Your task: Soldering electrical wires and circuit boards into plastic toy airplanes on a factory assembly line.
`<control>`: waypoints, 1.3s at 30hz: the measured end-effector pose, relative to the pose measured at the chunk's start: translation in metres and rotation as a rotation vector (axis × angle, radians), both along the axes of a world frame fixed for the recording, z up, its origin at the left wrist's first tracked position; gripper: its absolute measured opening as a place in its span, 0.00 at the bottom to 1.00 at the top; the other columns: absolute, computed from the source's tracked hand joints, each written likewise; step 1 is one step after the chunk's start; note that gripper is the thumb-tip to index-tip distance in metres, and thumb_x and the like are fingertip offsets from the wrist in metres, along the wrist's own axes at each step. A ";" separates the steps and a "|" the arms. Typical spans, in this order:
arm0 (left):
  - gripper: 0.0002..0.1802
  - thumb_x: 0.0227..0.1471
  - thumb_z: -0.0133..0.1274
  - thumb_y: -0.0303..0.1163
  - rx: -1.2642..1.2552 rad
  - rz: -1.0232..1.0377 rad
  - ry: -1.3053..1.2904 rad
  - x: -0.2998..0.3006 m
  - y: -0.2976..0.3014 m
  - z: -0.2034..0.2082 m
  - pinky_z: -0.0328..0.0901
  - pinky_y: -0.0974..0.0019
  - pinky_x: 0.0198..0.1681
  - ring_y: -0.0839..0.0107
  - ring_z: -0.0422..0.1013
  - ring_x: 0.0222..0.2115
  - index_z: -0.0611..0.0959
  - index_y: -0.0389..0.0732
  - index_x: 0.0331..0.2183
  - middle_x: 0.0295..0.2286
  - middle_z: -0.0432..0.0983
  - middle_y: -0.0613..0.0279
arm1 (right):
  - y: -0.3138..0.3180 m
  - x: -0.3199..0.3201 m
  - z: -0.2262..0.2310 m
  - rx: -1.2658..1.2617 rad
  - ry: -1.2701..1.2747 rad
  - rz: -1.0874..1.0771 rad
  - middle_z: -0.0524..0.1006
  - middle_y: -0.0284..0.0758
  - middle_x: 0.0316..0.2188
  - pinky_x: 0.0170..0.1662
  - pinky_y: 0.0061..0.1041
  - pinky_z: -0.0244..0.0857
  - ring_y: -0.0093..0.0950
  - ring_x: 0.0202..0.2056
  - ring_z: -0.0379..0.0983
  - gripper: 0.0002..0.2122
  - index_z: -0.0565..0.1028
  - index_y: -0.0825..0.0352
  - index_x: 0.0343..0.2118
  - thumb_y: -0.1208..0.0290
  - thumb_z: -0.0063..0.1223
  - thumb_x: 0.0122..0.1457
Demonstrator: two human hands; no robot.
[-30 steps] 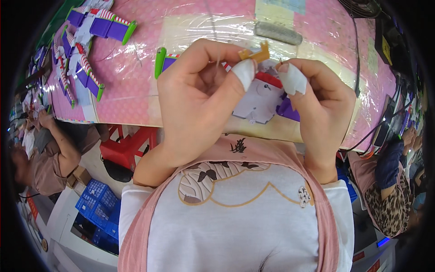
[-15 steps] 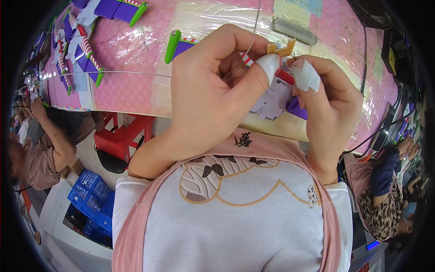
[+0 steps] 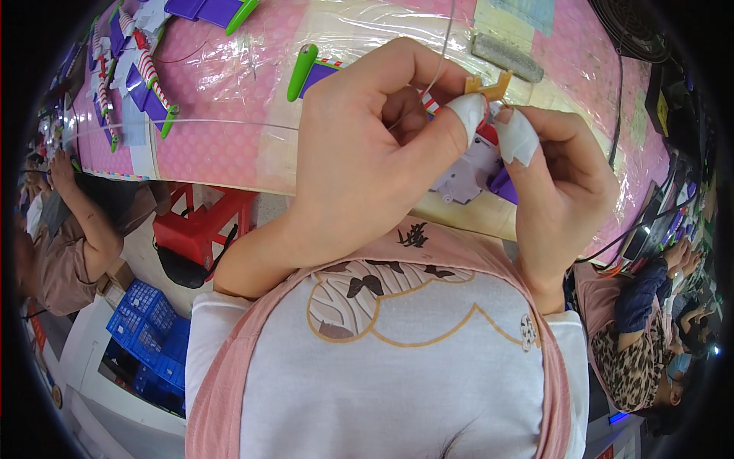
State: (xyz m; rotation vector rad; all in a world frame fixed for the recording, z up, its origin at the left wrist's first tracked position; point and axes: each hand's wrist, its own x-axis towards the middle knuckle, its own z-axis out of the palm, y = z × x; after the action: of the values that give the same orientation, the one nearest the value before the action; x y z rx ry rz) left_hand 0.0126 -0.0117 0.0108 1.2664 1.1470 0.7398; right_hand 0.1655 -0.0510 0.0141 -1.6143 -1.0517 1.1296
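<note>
My left hand (image 3: 359, 145), thumb wrapped in white tape, is closed in a pinch on a small tan forked piece (image 3: 493, 87) with a red wire beside it. A thin pale strand (image 3: 229, 122) runs to this hand from the left. Another length rises past its index finger. My right hand (image 3: 566, 172), its thumb taped too, is pinched close beside the tan piece; a thin dark wire end shows at its fingertips, but its grip is partly hidden. Beneath both hands lies a toy with a pale lilac plastic body (image 3: 465, 174) and purple, green-tipped wings, partly covered.
A rough grey bar (image 3: 508, 58) lies beyond my hands on the plastic-covered pink table (image 3: 229, 157). Several purple-and-green wing parts (image 3: 145, 84) are at the far left. A red stool (image 3: 191, 229) and blue crates (image 3: 149, 321) stand below. Other people sit at both sides.
Both hands and the tan piece sit slightly further right in the picture, as does the toy beneath. Their pinching grips look the same.
</note>
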 end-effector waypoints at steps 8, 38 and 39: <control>0.09 0.49 0.51 0.23 -0.020 -0.020 0.016 -0.001 0.001 0.002 0.63 0.79 0.30 0.82 0.69 0.27 0.73 0.30 0.34 0.28 0.73 0.62 | 0.000 -0.003 -0.002 0.034 -0.070 0.002 0.76 0.33 0.24 0.27 0.11 0.61 0.15 0.24 0.69 0.05 0.73 0.74 0.30 0.78 0.54 0.52; 0.07 0.41 0.54 0.17 0.289 -0.076 0.126 0.006 0.000 0.001 0.47 0.82 0.15 0.91 0.53 0.13 0.78 0.35 0.27 0.23 0.72 0.72 | 0.002 0.015 -0.006 -0.093 0.483 -0.019 0.76 0.32 0.26 0.26 0.11 0.60 0.15 0.23 0.67 0.10 0.75 0.73 0.33 0.73 0.57 0.50; 0.07 0.40 0.54 0.17 0.330 -0.072 0.131 0.006 -0.001 0.000 0.47 0.82 0.14 0.91 0.53 0.13 0.78 0.35 0.27 0.23 0.73 0.71 | 0.002 0.016 -0.007 -0.076 0.495 -0.021 0.77 0.33 0.26 0.26 0.11 0.60 0.15 0.23 0.67 0.10 0.75 0.73 0.34 0.73 0.57 0.50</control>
State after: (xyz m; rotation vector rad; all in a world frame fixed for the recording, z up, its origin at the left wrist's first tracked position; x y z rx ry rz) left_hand 0.0190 -0.0122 0.0107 1.6440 1.1071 0.8250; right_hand 0.1814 -0.0495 0.0075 -1.2978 -0.6721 1.4712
